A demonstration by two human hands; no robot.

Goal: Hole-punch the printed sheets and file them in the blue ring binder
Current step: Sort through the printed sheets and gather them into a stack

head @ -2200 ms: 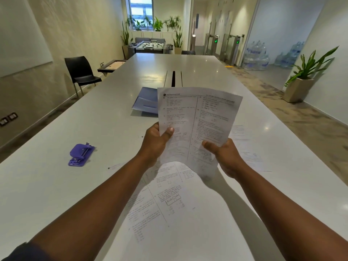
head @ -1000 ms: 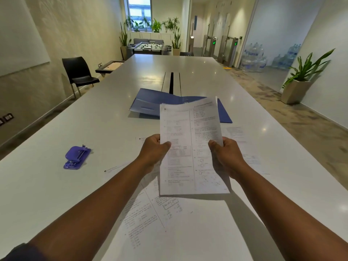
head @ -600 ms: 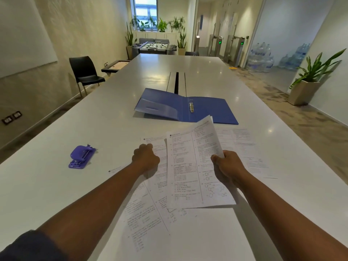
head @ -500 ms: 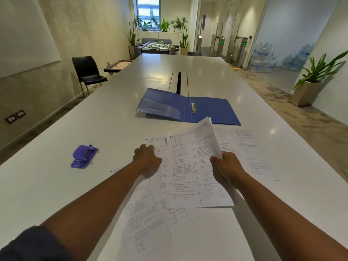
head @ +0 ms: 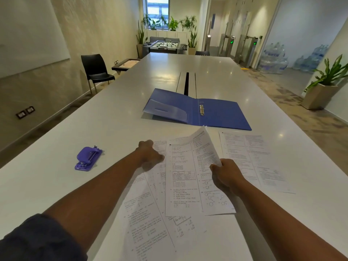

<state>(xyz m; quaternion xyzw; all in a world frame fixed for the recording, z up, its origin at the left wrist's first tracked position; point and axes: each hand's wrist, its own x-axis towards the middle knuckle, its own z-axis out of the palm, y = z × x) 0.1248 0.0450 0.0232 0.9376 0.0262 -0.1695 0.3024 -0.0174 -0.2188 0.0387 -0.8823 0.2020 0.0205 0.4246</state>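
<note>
Right hand (head: pixel 227 176): fingers curled round the right edge of a printed sheet (head: pixel 190 178), thumb on top; that edge is lifted, the far right corner curling up, the sheet's near part lying on other paper.

Left hand (head: pixel 149 155): fingers bent loosely downward, tips resting on an underlying sheet (head: pixel 150 219) just left of the held one; whether it pinches anything cannot be told.

Further papers: a large sheet spread toward the near edge under both forearms; one separate printed sheet (head: pixel 254 159) flat to the right, apart from the held one.

Blue ring binder (head: pixel 218 113): lying open just beyond the sheets, near edge close to the raised corner. Contents: metal rings (head: pixel 201 109) at the spine, no pages on them; a translucent pocket (head: pixel 165 110) on the left cover, which is tilted up off the surface.

Hole punch (head: pixel 88 158): purple, left of the left hand, well apart from the papers, bare surface around it.

Surface (head: pixel 94 185): long, white, with a dark slot (head: pixel 186 82) down the middle beyond the binder.

Surroundings: black chair (head: pixel 95 69) along the left wall; potted plant (head: pixel 323 85) on the floor at right.
</note>
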